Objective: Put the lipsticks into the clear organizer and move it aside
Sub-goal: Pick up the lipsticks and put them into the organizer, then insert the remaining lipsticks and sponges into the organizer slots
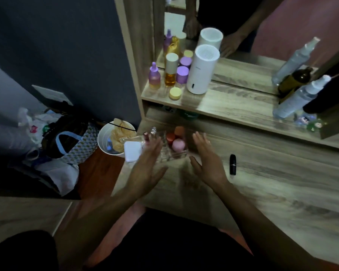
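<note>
The clear organizer [175,155] stands on the wooden vanity top near its left end, holding orange and pink sponges [178,144] and upright lipsticks [153,132] at its left side. My left hand [146,166] is open, fingers spread, against the organizer's left side. Open too, my right hand [207,160] hovers just right of the organizer, palm facing it, apart from it. A black lipstick [232,164] lies alone on the tabletop to the right of my right hand. A white square compact [133,151] sits at the organizer's left, partly behind my left hand.
A raised shelf [219,106] behind carries purple and amber bottles [171,74], a white cylinder [201,72], spray bottles [299,94] and a mirror. Left of the vanity, on the floor, are a white bucket [110,141] and bags [70,141].
</note>
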